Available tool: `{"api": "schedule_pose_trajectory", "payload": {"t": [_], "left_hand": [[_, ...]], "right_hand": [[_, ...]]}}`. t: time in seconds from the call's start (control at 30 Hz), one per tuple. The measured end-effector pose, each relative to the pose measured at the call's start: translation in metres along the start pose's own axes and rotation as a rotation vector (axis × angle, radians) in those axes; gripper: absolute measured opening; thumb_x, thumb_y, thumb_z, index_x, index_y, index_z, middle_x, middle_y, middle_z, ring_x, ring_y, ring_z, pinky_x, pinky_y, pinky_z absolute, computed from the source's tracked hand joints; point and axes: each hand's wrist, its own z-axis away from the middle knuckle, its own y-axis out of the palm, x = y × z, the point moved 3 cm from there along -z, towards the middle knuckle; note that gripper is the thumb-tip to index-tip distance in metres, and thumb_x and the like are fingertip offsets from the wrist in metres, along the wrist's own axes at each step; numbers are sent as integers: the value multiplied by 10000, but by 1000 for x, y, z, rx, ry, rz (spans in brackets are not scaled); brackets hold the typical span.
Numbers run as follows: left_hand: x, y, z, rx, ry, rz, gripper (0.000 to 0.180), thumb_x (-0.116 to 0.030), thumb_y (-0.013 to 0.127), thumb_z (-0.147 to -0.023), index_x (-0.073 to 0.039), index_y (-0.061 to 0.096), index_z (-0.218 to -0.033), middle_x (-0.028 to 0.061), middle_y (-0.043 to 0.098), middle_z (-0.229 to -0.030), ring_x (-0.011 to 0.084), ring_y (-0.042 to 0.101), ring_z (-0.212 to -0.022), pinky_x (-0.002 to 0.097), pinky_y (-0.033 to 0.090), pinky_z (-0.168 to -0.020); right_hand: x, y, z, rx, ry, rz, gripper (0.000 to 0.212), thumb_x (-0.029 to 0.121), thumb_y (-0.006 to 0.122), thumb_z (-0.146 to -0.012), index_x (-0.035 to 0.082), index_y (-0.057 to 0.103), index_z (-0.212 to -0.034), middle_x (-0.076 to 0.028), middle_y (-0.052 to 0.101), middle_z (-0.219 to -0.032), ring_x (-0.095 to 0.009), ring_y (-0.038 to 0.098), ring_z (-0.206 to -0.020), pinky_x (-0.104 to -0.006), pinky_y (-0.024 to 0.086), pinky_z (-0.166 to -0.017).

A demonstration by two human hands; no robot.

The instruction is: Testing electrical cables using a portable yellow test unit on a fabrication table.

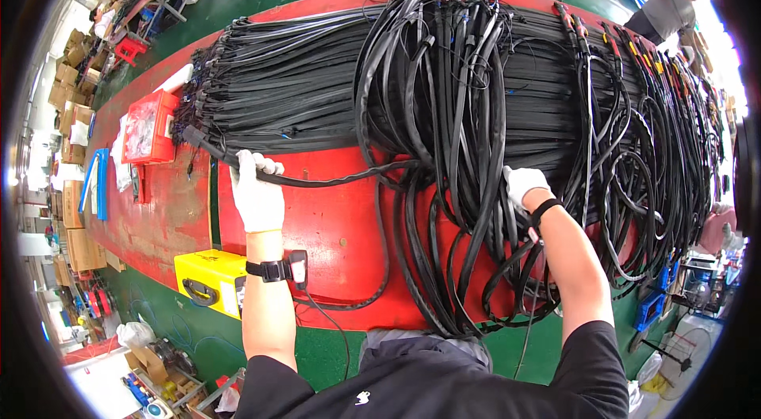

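My left hand [260, 195], in a white glove, is closed around a sleeved black cable [325, 180] near its left end. From there the cable runs rightward into a large looped pile of black cables [432, 86] heaped across the table. My right hand [525, 183], also gloved in white, sits at the right side of that pile with its fingers curled. What it grips among the cables is hidden. Long rows of straight black cables [293, 78] lie flat beyond my left hand, their ends gathered at the left.
The red table [317, 260] carries a red parts bin [151, 127] at left. A yellow case [210, 280] stands by its near edge. More looped cables [650, 165] cover the right end. Another person [666, 11] is at the far right. Cardboard boxes [83, 248] stand along the left.
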Motion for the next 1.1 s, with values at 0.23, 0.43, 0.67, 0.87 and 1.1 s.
{"api": "schedule_pose_trajectory", "payload": {"t": [0.23,0.43,0.67,0.87,1.1], "left_hand": [[1,17,1,13,9,101,143,-288,667,-1188,-160,664,-1125,17,720,-1009,185,675,-883,457,594,-930],[13,3,11,2,15,19,143,-277,658,-1192,-136,668,-1172,30,748,-1011,210,737,-905,501,631,-979],[6,-21,2,-72,-28,84,166,-318,691,-1177,-165,689,-1112,-30,705,-928,156,652,-831,461,586,-929],[18,-29,4,-42,-64,0,201,-372,660,-1190,-176,681,-1231,-40,699,-940,147,639,-841,442,566,-912],[51,5,10,-146,-121,-164,222,-368,652,-1190,-158,651,-1262,-35,644,-907,134,616,-798,407,544,-804]], "right_hand": [[-76,-40,62,49,-3,-103,363,453,620,-1097,165,729,-1288,-233,826,-1110,-463,788,-1087,-586,619,-921],[-177,-36,122,142,203,-6,365,453,659,-1087,131,716,-1250,-234,816,-1128,-478,778,-1096,-588,609,-918],[-116,-15,57,269,129,-235,492,402,649,-1043,70,711,-1401,-263,776,-1366,-460,739,-1291,-529,595,-1089],[-57,23,43,277,118,-328,490,416,597,-1126,16,696,-1391,-303,760,-1341,-502,706,-1291,-562,561,-1093],[-42,28,42,189,27,-422,486,416,596,-1123,-14,676,-1334,-320,762,-1278,-524,703,-1249,-566,559,-1082]]}}
